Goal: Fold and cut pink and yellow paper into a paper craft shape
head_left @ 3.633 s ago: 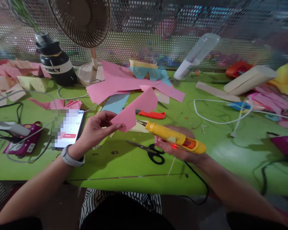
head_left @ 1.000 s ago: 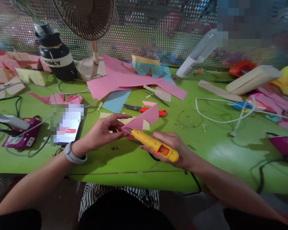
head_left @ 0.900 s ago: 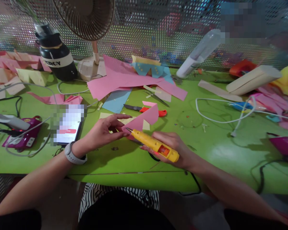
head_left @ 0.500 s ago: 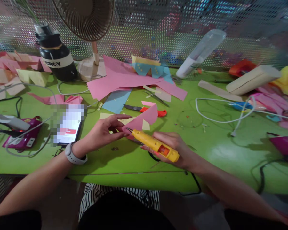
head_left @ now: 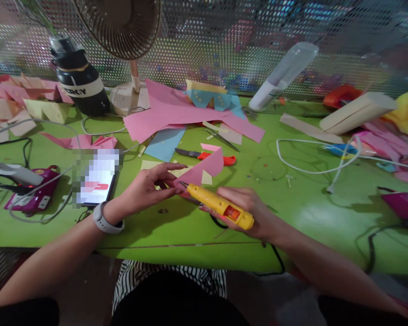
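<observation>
My right hand is wrapped round a yellow glue gun, its dark nozzle pointing left. The nozzle tip rests on or just over the left end of a pink piece of paper; I cannot tell whether it touches. Thumb and fingers of my left hand pinch that same end. Just behind the paper lies a craft knife with a red handle and dark blade. A small cream paper scrap shows against the pink piece.
Left of my hands lies a phone beside a purple power strip with cables. Larger pink paper, scissors, a dark bottle and a fan stand or lie behind. A white cable loops at right.
</observation>
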Available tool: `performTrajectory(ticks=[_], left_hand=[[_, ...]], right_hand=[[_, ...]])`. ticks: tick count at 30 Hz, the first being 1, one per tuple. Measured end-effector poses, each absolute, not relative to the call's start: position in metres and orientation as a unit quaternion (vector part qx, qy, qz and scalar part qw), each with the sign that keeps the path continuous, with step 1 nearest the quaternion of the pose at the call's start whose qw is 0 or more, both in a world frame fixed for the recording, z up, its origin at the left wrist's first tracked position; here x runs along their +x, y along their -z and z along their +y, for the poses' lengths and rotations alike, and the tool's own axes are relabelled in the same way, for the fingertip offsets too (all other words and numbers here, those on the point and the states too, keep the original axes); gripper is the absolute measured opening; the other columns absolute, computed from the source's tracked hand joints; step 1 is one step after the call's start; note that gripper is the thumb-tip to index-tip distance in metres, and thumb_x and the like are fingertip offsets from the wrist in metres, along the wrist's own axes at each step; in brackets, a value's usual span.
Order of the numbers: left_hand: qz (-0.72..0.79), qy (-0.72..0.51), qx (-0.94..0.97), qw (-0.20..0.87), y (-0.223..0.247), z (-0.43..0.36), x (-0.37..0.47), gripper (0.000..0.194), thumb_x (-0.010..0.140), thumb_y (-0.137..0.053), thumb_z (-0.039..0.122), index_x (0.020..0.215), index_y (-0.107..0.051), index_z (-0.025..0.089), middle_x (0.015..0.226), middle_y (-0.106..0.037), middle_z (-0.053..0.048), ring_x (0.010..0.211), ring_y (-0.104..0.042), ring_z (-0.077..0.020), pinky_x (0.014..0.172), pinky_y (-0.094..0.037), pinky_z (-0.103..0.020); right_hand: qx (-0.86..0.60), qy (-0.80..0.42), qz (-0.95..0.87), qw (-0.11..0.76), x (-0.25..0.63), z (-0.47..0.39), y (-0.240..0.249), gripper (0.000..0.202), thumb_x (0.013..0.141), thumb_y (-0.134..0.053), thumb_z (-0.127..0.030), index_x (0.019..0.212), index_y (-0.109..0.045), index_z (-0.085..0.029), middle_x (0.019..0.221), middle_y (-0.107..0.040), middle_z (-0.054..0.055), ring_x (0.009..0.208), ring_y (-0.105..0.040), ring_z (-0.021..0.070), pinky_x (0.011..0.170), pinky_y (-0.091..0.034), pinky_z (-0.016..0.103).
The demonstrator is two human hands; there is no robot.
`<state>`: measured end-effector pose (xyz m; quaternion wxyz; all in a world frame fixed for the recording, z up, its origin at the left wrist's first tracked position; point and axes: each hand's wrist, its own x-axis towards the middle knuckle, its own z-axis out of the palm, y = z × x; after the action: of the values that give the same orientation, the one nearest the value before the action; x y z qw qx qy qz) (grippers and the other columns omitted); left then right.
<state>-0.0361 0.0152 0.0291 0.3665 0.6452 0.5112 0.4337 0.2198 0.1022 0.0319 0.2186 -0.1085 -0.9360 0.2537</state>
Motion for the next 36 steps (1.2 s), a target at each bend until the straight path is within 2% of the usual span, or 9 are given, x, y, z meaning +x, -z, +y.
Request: performTrajectory(ticks=[5,22,36], left_hand=[[0.514,-0.438,0.646,0.356,-0.0323,0.0157,-0.0350,0.048,0.086,-0.069,0.027,0.129,-0.056,0.009,0.086,-0.077,-0.007,0.076,-0.072,-0.0143,0.065,-0.056,-0.023],[0.513,-0.428,0.650,0.362,-0.0313,0.0141,-0.0358,0.047,0.086,-0.069,0.025,0.129,-0.056,0.012,0.094,-0.077,-0.008,0.084,-0.074,-0.0160,0.076,-0.059,-0.027],[0.515,-0.424,0.662,0.341,-0.0313,0.0138,-0.0343,0.044,0.087,-0.068,0.025,0.129,-0.056,0.014,0.092,-0.077,-0.005,0.083,-0.073,-0.0142,0.074,-0.058,-0.025]], right_hand=[[-0.100,-0.248,-0.939,0.217,0.2193,0.1029,-0.0333,0.022,0.090,-0.059,-0.026,0.078,-0.042,-0.021,0.065,-0.042,-0.005,0.052,-0.040,0.0088,0.049,-0.028,0.024],[-0.107,-0.257,-0.938,0.205,0.2226,0.1031,-0.0332,0.019,0.089,-0.058,-0.028,0.078,-0.044,-0.021,0.066,-0.045,-0.004,0.052,-0.043,0.0099,0.049,-0.029,0.025],[-0.113,-0.255,-0.941,0.192,0.2229,0.1023,-0.0344,0.021,0.089,-0.059,-0.030,0.077,-0.044,-0.022,0.064,-0.046,-0.003,0.052,-0.043,0.0107,0.049,-0.028,0.026]])
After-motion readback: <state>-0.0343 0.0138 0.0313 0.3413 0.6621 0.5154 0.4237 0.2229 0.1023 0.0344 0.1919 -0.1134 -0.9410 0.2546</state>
